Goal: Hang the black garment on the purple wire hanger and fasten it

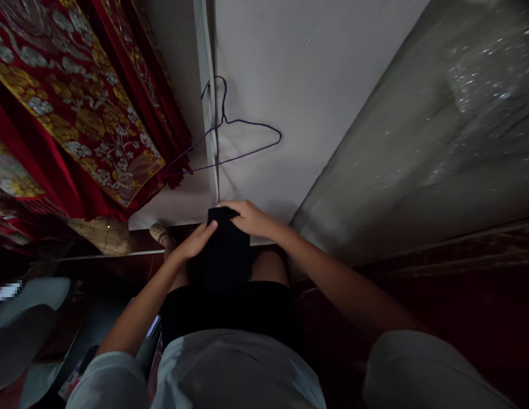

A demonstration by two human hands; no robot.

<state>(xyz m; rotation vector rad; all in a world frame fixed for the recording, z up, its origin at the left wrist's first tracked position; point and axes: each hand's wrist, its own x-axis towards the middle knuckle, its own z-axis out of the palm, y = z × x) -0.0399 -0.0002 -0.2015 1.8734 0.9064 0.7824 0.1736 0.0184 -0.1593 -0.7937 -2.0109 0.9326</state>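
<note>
A piece of black cloth [224, 255], folded or bunched, hangs between my two hands above my lap. My left hand [200, 238] grips its left side, thumb lying over the front. At the upper right edge, my right hand [247, 218] pinches the fabric near its top. What kind of garment it is, I cannot tell. Just beyond my hands, a thin dark purple wire hanger [249, 121] hangs bare from a strip on the wall, apart from the cloth.
Red embroidered drapery [98, 113] hangs at the left. A plastic-wrapped panel [417, 130] leans at the right by the white wall [307, 57]. Pale chairs [29, 329] and a lit phone [153, 326] are at lower left. My clog [159, 233] shows below.
</note>
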